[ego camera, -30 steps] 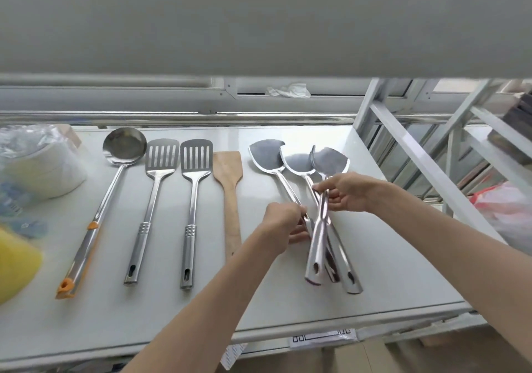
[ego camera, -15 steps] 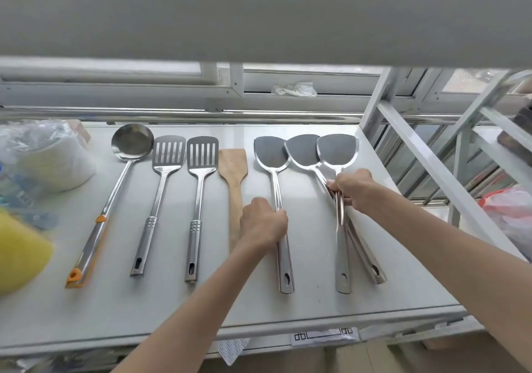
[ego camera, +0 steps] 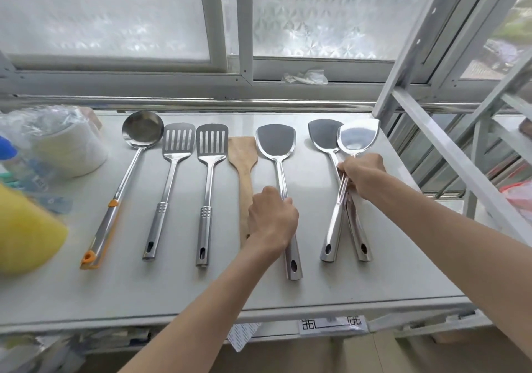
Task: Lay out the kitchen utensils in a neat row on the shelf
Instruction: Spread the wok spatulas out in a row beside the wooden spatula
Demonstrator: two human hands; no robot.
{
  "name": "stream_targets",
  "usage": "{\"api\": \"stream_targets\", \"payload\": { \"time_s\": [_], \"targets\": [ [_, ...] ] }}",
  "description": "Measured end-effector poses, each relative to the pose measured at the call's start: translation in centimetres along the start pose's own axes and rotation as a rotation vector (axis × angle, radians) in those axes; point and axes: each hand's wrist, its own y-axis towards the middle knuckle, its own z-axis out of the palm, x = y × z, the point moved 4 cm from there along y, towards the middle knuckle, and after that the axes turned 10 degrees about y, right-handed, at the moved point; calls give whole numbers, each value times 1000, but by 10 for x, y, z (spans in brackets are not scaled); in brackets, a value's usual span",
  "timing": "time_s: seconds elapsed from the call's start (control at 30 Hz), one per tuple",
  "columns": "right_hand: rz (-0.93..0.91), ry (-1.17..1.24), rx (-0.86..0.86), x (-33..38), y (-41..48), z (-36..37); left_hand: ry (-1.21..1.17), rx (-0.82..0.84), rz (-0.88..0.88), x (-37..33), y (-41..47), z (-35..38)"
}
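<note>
On the white shelf (ego camera: 172, 292) a row lies from left to right: a steel ladle (ego camera: 142, 130) with an orange-tipped handle, two slotted turners (ego camera: 177, 142) (ego camera: 212, 141), and a wooden spatula (ego camera: 242, 153). My left hand (ego camera: 272, 220) is closed on the handle of a solid steel turner (ego camera: 275, 142) lying straight beside the wooden spatula. My right hand (ego camera: 361, 175) grips the crossed handles of two more solid turners (ego camera: 321, 135) (ego camera: 358, 135), whose blades overlap at the shelf's right end.
A plastic-wrapped stack of white bowls (ego camera: 66, 148) and a yellow object (ego camera: 26, 228) sit at the shelf's left end. A window frame (ego camera: 244, 70) runs behind. White metal rack bars (ego camera: 449, 153) stand to the right. The shelf's front edge (ego camera: 288, 312) is near my arms.
My left hand has set one turner straight next to the wooden spatula. My right hand has carried the other two turners to the right, leaving a gap. The camera has tilted up.
</note>
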Motion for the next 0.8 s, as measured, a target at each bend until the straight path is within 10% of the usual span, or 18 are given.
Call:
{"api": "stream_targets", "payload": {
  "time_s": [0.23, 0.47, 0.8],
  "targets": [
    [88, 198, 119, -8, -2, -14, 100, -297, 467, -25, -28, 6],
    [82, 293, 161, -3, 7, -48, -22, -96, 540, -52, -47, 28],
    [-5, 82, 62, 4, 36, -81, 514, 166, 762, -78, -52, 87]
  ]
}}
